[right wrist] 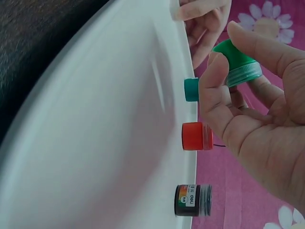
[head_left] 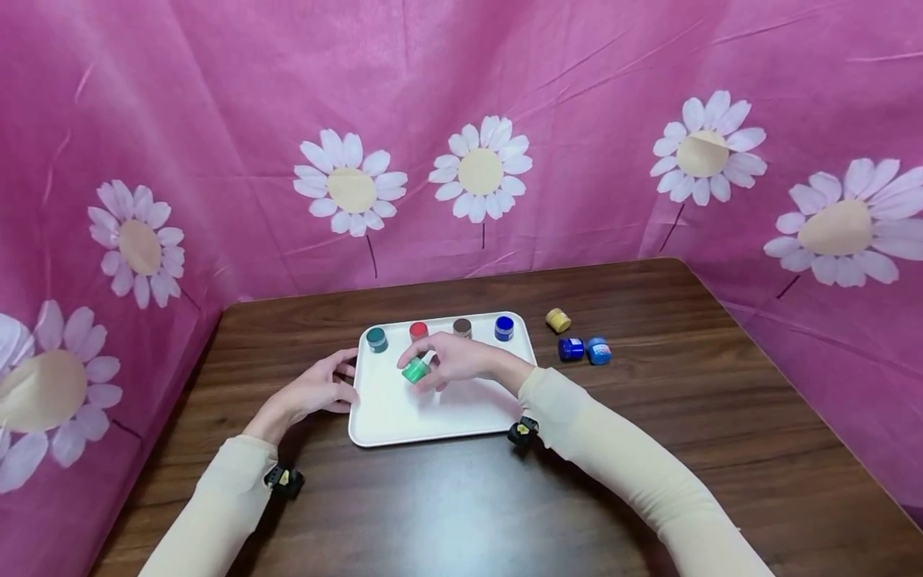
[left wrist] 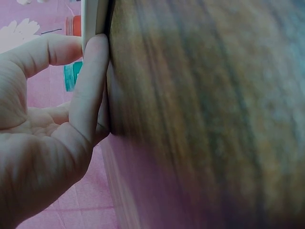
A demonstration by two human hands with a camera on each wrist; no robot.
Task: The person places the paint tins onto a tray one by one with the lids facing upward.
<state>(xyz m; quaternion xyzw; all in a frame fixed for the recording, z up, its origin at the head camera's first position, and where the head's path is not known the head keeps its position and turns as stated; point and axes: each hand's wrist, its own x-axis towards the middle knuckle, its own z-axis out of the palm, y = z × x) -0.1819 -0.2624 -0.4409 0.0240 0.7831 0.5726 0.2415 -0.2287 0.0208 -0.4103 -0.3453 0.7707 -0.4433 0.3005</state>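
Note:
My right hand (head_left: 461, 358) pinches a small green paint jar (right wrist: 233, 59) between thumb and fingers, tilted above the white tray (head_left: 389, 417). At the tray's left edge, my left hand (head_left: 317, 389) grips the rim; the left wrist view shows a fingertip (left wrist: 71, 50) against its upper side and another finger along its outside. A row of paint jars stands along the tray's far side: teal (head_left: 376, 340), red (head_left: 418, 330), dark brown (head_left: 462, 327) and blue (head_left: 504, 328). The right forearm reaches across the tray's right part.
Right of the tray, a yellow jar (head_left: 558, 320), a dark blue jar (head_left: 571, 349) and a lighter blue jar (head_left: 598, 351) lie on the brown wooden table (head_left: 721, 401). A pink curtain (head_left: 577, 80) with white daisies surrounds the table's back and sides.

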